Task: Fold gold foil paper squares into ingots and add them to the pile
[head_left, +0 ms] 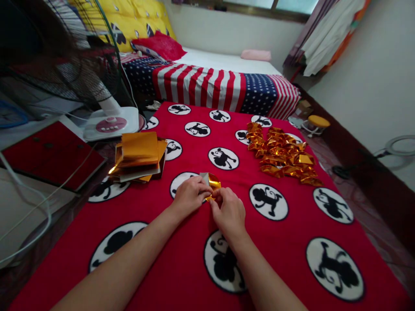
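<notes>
A red blanket (201,259) printed with black monkey figures in white circles is covering the surface the person is working at, and it is carrying everything in hand. Beyond its far edge a flag-patterned cover (214,86) is lying over a bed, and off the left edge a white fan (110,123) is standing.

Toward the far right corner a pile of folded gold pieces (283,155) is spreading across the blanket — many pieces already shaped, touching and overlapping one another. Near the left edge a stack of flat gold sheets (139,156) is sitting, still unfolded; how many sheets it is holding cannot be told, though it is looking fairly thick.

At the middle of the blanket, well apart from both heaps, the left hand (189,196) and the right hand (228,211) are coming together, both pinching a single gold sheet (212,181) that is partly folded, one corner standing up off the cloth.

Judging by the two heaps, the work is looking well under way — a good share is folded, one piece is in progress, and the stack is still waiting.
</notes>
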A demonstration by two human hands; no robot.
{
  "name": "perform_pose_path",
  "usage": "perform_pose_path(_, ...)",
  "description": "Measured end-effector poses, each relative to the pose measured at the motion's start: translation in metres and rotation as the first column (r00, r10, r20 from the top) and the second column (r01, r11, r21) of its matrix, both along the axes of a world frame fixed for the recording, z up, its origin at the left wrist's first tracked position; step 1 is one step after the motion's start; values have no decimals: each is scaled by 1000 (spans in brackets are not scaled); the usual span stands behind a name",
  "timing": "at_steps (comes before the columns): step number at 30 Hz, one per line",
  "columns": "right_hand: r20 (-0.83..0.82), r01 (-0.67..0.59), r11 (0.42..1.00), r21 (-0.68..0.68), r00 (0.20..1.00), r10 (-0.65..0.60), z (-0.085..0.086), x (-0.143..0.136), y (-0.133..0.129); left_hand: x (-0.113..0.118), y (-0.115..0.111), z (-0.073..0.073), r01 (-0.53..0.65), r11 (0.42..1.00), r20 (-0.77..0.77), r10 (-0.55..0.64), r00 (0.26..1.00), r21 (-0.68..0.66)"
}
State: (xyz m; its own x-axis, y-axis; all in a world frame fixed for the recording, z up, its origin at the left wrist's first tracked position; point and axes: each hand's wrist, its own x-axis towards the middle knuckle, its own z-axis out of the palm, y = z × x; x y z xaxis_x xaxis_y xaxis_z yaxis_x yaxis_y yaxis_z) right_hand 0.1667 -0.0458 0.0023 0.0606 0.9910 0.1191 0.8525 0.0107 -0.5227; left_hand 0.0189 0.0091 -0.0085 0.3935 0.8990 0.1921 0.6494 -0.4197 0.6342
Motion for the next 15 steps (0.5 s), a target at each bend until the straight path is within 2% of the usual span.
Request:
perform_pose_path(9,53,-21,1000,16,998,20,2,-3,-6,1,1,0,32,999,-27,-31,999,29)
perform_pose_path(15,62,-32,999,35,998,30,1,-3,-7,-8,4,0,194,979,-20,-194,981,56)
